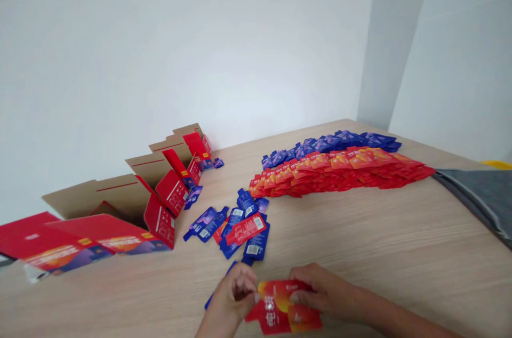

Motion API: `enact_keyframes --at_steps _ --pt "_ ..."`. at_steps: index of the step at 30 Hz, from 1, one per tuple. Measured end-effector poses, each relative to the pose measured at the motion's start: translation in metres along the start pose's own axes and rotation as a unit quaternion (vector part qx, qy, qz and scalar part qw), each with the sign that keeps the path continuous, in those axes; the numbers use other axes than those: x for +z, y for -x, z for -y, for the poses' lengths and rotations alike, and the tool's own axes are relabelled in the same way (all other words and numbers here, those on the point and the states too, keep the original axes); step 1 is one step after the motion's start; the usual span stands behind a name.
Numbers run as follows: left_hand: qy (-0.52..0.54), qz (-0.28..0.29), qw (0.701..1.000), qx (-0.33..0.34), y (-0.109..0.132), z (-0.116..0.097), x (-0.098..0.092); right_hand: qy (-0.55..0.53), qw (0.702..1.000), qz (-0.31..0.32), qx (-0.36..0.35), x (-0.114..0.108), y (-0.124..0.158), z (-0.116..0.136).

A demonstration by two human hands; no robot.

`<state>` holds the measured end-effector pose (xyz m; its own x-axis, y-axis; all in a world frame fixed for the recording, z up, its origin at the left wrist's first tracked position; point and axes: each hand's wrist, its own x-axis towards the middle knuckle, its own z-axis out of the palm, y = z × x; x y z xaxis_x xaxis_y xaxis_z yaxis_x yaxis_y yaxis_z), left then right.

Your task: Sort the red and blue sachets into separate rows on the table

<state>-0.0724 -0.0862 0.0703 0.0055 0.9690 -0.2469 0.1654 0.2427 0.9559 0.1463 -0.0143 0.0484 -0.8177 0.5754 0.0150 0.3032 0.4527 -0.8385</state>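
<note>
Near the bottom of the head view, a flat red and orange carton (280,314) with white lettering is held between both hands. My right hand (316,290) pinches its right part, thumb on the printed face. At the carton's left edge is my left hand (236,295), fingers curled and thumb and fingertips at the edge. Just beyond the hands lies a loose pile of blue cartons (256,244), with a red carton (246,228) on top. Part of another blue carton shows behind my left hand.
Open red and brown boxes (160,236) stand in a row at the left of the wooden table (360,252). Long overlapping rows of red cartons (340,172) and blue cartons (320,145) lie at the back right. A grey cloth item (480,199) is at the right edge.
</note>
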Motion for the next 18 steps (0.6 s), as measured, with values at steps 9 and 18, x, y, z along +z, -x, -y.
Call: enact_keyframes --at_steps 9,18 --pt "0.164 0.125 0.977 -0.057 -0.063 -0.027 0.097 -0.155 0.951 -0.261 0.051 -0.025 0.008 -0.020" --pt "0.146 0.102 0.984 -0.025 -0.100 -0.030 0.159 -0.206 0.914 -0.341 0.078 -0.059 0.036 -0.027"
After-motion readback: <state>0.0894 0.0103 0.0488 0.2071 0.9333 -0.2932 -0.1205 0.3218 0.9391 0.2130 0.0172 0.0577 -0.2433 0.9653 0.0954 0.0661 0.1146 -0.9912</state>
